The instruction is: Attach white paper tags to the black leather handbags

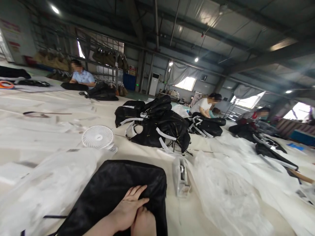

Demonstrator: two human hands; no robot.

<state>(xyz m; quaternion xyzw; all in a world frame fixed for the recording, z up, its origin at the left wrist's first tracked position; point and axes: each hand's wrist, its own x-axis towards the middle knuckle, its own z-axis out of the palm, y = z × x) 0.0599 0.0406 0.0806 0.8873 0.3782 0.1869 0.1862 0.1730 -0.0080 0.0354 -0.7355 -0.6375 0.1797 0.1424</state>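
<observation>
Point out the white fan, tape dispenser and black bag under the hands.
White fan [97, 137]: head view, middle of its grille.
Tape dispenser [181, 180]: head view, its body.
Black bag [112, 190]: head view, its top surface.

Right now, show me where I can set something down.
Bare tabletop runs between the black bag and the right-hand plastic sheeting, nearer than the tape dispenser. A smaller gap separates the white fan from the crowded pile of black backpacks.
</observation>
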